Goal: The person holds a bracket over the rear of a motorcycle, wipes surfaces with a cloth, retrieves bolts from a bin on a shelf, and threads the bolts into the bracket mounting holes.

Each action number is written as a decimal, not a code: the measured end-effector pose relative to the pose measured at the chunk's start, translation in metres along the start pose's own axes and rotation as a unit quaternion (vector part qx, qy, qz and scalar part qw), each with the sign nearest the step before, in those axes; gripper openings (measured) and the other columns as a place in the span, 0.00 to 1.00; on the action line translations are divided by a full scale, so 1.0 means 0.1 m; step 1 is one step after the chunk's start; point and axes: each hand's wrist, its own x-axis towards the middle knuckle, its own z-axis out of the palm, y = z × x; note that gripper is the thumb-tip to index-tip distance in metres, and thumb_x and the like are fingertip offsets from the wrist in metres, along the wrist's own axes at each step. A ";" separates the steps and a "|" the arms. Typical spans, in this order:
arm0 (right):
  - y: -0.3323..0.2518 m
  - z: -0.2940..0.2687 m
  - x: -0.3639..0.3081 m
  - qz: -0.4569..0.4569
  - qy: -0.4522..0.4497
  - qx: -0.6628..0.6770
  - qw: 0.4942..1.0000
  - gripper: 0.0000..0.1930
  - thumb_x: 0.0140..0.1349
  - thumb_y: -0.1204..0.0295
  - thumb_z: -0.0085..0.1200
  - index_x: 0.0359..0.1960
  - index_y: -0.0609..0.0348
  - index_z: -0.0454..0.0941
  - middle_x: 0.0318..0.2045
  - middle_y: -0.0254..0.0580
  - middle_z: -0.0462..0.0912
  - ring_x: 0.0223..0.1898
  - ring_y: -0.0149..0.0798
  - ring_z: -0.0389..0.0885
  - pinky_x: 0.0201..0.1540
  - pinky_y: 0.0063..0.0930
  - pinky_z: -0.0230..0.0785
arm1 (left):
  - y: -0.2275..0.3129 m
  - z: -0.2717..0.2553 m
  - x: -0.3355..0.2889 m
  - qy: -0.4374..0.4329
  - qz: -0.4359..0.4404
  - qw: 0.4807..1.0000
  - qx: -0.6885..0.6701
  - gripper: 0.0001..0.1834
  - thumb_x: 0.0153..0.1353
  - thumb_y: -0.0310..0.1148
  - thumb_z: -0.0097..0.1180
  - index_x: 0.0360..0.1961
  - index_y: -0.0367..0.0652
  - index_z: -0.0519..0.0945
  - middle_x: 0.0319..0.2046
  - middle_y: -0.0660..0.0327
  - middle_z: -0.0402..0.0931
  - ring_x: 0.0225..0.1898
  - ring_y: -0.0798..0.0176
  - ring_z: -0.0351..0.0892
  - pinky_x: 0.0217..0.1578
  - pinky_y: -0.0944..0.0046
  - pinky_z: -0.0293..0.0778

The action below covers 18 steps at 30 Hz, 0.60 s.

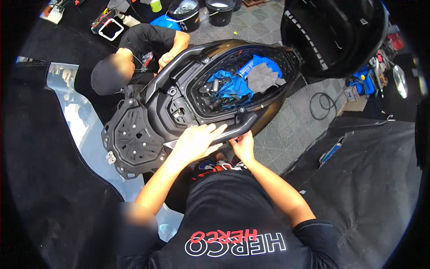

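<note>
A dark scooter's rear body [264, 112] lies before me, its seat [336, 31] tipped up at the far right. My left hand [197, 141] rests on the near grab rail [235, 127], its fingers stretched out and apart. Beside it on the right, my right hand [242, 147] reaches under the same rail. Its fingers are bent together against the scooter's side, and whatever they hold is hidden. Left of my left hand is a black rear rack plate [134, 139] with several bolts. The open under-seat compartment [197, 96] holds blue cloth [230, 87] and grey gloves [264, 76].
A co-worker [134, 49] in a dark cap leans at the scooter's far side, one hand near the far rail. Two black buckets [184, 22] stand behind. A clear plastic sheet [85, 116] hangs at left. A black cable [323, 107] lies coiled on the grey floor tiles [291, 130].
</note>
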 end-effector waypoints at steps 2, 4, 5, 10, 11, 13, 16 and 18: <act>-0.06 -0.02 0.01 0.041 0.004 0.032 0.999 0.12 0.50 0.73 0.69 0.32 0.65 0.78 0.24 0.43 0.80 0.25 0.40 0.80 0.33 0.34 0.75 | -0.02 0.12 -0.10 -0.005 0.011 1.000 0.027 0.36 0.59 0.47 0.62 0.67 0.47 0.69 0.38 0.63 0.75 0.38 0.63 0.79 0.38 0.61 0.75; -0.11 -0.05 -0.02 0.067 -0.008 0.022 0.997 0.12 0.50 0.72 0.69 0.29 0.66 0.78 0.22 0.46 0.80 0.25 0.43 0.81 0.33 0.36 0.75 | -0.03 0.20 -0.16 -0.004 0.013 0.999 0.038 0.37 0.59 0.48 0.62 0.67 0.47 0.69 0.38 0.63 0.75 0.38 0.63 0.78 0.39 0.61 0.75; -0.13 -0.05 -0.04 0.094 -0.020 0.010 0.995 0.13 0.49 0.71 0.68 0.27 0.67 0.78 0.20 0.48 0.80 0.24 0.46 0.83 0.32 0.38 0.75 | -0.04 0.22 -0.18 -0.004 0.017 0.999 0.047 0.37 0.59 0.49 0.62 0.68 0.48 0.69 0.37 0.64 0.74 0.38 0.63 0.77 0.40 0.61 0.74; -0.10 0.01 -0.13 0.145 -0.035 0.015 0.989 0.12 0.52 0.69 0.66 0.27 0.68 0.80 0.23 0.57 0.83 0.30 0.53 0.87 0.33 0.41 0.76 | -0.06 0.32 -0.20 0.007 0.030 0.998 0.062 0.39 0.58 0.50 0.62 0.69 0.50 0.67 0.37 0.64 0.74 0.40 0.63 0.76 0.41 0.62 0.73; -0.05 0.04 -0.15 0.153 -0.043 0.014 0.987 0.11 0.52 0.70 0.65 0.28 0.68 0.82 0.24 0.58 0.84 0.33 0.54 0.87 0.34 0.41 0.76 | -0.05 0.34 -0.21 0.003 0.031 0.997 0.065 0.40 0.58 0.50 0.62 0.70 0.50 0.66 0.37 0.64 0.74 0.41 0.63 0.76 0.42 0.61 0.73; 0.03 0.05 -0.16 0.140 -0.043 0.016 0.989 0.10 0.53 0.70 0.64 0.29 0.67 0.83 0.24 0.58 0.84 0.33 0.54 0.87 0.34 0.41 0.76 | -0.03 0.35 -0.23 0.003 0.028 0.998 0.062 0.39 0.58 0.50 0.62 0.69 0.50 0.67 0.38 0.64 0.74 0.41 0.63 0.76 0.42 0.61 0.73; -0.02 0.04 -0.16 0.138 -0.055 0.032 0.988 0.10 0.54 0.70 0.63 0.31 0.67 0.83 0.26 0.58 0.84 0.35 0.54 0.87 0.36 0.41 0.77 | -0.04 0.39 -0.27 0.002 0.020 0.998 0.053 0.39 0.58 0.50 0.62 0.69 0.50 0.67 0.38 0.65 0.74 0.42 0.63 0.76 0.43 0.61 0.73; -0.11 0.01 -0.14 0.149 -0.069 0.046 0.985 0.10 0.54 0.70 0.63 0.32 0.67 0.83 0.26 0.58 0.85 0.35 0.53 0.88 0.37 0.41 0.77 | -0.07 0.43 -0.29 0.001 0.013 0.999 0.047 0.39 0.58 0.50 0.62 0.69 0.50 0.67 0.38 0.65 0.74 0.42 0.63 0.76 0.44 0.62 0.73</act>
